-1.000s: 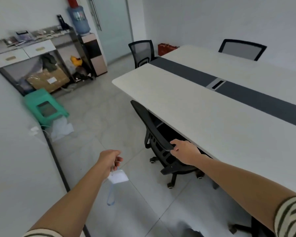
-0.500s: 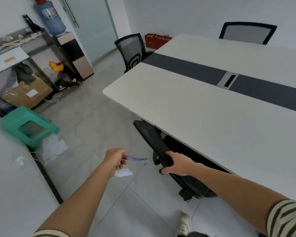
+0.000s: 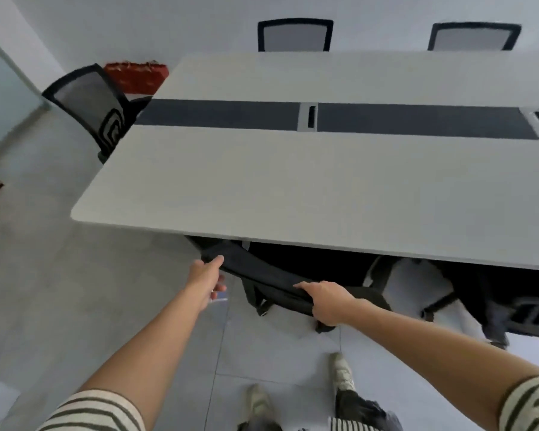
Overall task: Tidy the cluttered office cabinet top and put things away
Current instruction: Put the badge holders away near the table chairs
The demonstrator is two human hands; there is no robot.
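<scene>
A black office chair (image 3: pixel 263 275) is tucked under the near edge of the long white table (image 3: pixel 293 188). My right hand (image 3: pixel 327 301) grips the top of its backrest. My left hand (image 3: pixel 207 279) rests its thumb on the backrest's left end while its lower fingers still pinch a small white mask with a blue strap (image 3: pixel 220 296), mostly hidden under the hand. The cabinet is out of view.
Another black mesh chair (image 3: pixel 91 104) stands at the table's left end, two more chairs (image 3: pixel 294 34) behind the far side, and one (image 3: pixel 526 306) under the table at right. A red bag (image 3: pixel 136 74) sits by the wall. My shoes (image 3: pixel 341 368) are on the grey tiled floor.
My view swung right, away from the cabinet, to face the table squarely. My left hand rose with the mask to the chair's backrest. My right hand kept its grip on the backrest.
</scene>
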